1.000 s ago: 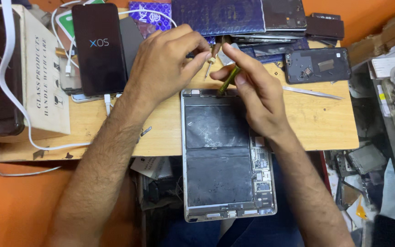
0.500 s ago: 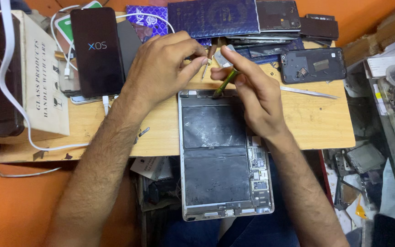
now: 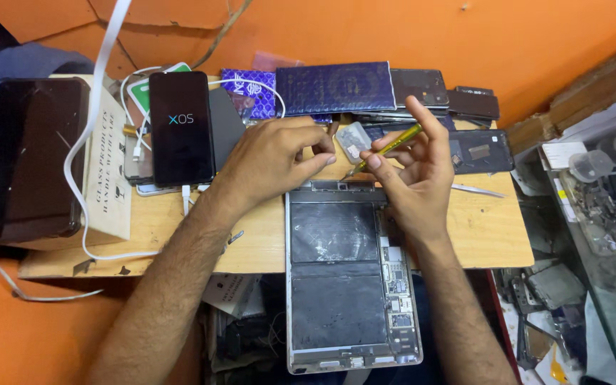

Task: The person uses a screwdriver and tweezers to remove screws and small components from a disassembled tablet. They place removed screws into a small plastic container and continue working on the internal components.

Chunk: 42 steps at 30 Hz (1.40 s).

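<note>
1. While the right hand hovers over the top right corner of the opened tablet, its thumb and fingers pinch a thin yellow-green screwdriver, which slants down to the left with its tip just above the tablet's top edge.
2. Just left of that tip, the left hand rests above the tablet's top left corner, fingers curled and thumb pressed to the fingertips; whether it grips anything small I cannot tell.
3. Lying back-open, the tablet shows two dark battery panels and a strip of circuit board down its right side; its upper part sits on the wooden board and its lower part overhangs the near edge.
4. Right of the tablet, metal tweezers lie on the wood.
5. Left of the tablet, a black phone with a lit screen lies plugged into a white cable.
6. Farther left of the tablet sits a large dark screen panel on a cardboard box.
7. Beyond the tablet's top edge, a dark blue case and stacked phone parts lie against the orange wall.
</note>
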Each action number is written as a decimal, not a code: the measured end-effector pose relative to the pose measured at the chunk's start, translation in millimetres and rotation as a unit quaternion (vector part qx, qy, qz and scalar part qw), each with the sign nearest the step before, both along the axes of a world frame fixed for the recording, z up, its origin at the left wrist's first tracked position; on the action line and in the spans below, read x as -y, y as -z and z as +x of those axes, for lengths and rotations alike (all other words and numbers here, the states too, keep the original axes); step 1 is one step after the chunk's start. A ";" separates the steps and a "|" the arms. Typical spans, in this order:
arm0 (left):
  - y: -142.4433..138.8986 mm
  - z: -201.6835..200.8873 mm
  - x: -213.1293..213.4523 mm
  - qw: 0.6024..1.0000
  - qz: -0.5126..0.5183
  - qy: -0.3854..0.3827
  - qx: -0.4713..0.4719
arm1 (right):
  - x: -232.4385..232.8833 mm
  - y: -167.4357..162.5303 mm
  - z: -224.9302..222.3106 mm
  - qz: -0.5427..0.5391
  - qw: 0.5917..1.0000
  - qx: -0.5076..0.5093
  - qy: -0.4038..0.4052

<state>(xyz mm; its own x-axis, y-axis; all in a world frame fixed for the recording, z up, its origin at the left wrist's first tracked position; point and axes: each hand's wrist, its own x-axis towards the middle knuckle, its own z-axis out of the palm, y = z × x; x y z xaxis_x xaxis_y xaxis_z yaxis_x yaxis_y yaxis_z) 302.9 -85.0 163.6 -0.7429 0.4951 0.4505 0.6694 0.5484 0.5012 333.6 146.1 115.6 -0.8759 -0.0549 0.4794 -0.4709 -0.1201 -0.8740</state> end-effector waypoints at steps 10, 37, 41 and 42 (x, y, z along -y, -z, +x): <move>4.1 2.0 -9.2 0.998 0.005 0.029 0.049 | -0.6 4.9 -4.6 -0.096 0.995 0.027 0.016; 25.1 -3.6 23.0 0.987 -0.160 -0.015 0.018 | 28.1 20.7 4.9 0.215 0.970 -0.108 -0.031; 28.3 -4.4 23.1 0.988 -0.154 -0.007 0.021 | 28.7 14.0 6.2 0.216 0.966 -0.105 -0.094; 28.8 -4.5 23.1 0.989 -0.150 -0.005 0.015 | 28.7 10.9 5.4 0.251 0.954 -0.151 -0.071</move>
